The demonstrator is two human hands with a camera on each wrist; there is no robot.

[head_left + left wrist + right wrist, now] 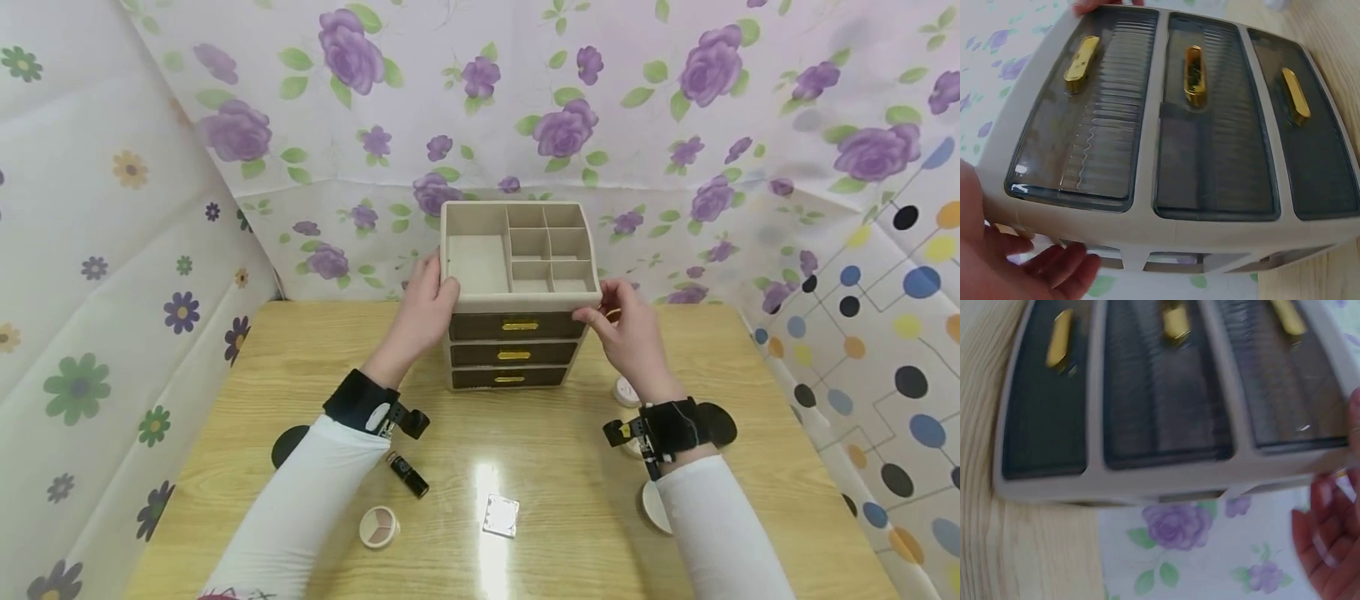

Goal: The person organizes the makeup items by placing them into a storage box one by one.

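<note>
A cream makeup organizer (525, 298) with dark see-through drawers and gold handles stands at the back of the table. Its top is divided into one large and several small compartments. On its upper left side, my left hand (422, 307) grips the edge, thumb toward the front; the left wrist view shows this hand's fingers (1072, 265) curled along the side wall. My right hand (628, 333) holds the upper right front corner, thumb on the front beside the top drawer. All the drawers are closed.
On the table (435, 417) lie a black lipstick tube (408, 475), a round three-colour palette (378, 527) and a shiny square compact (501, 515). Near the right forearm are a small white jar (626, 392) and a round white item (656, 507). Flowered cloth (480, 133) hangs behind.
</note>
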